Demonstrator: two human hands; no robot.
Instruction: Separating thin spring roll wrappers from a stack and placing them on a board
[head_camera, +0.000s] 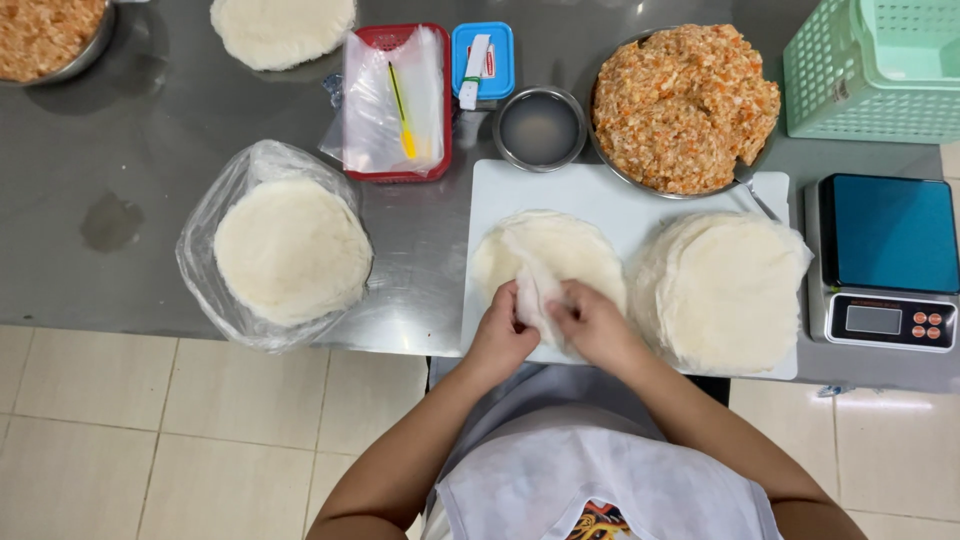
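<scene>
Both my hands meet at the near edge of the white cutting board (520, 185): my left hand (503, 335) and my right hand (592, 325) each have their grip closed on a thin, pale round wrapper (535, 290), pinching its folded near edge between fingertips and thumb. The wrapper's far part lies on top of a small stack of wrappers (560, 245) on the board.

As I judge it, I am peeling one sheet free of the stack. These sheets look thin and clingy, so the next move calls for a slow, even pull with both hands, or the sheet may tear or drag the one under it along.

Just right of the stack sits a taller pile of wrappers (722, 290), and beyond the board a metal bowl of orange-flecked minced filling (685, 105) with a small metal bowl of liquid (540, 128) beside it. A digital scale (885, 262) stands at the right, a green basket (875, 65) behind it.

To the left, more wrappers lie in an open plastic bag (275, 248), near a red tray (400, 100) and a blue box (482, 58). The table (100, 150) is grey steel, smudged, with a dull stain; the floor (150, 430) is pale tile.
</scene>
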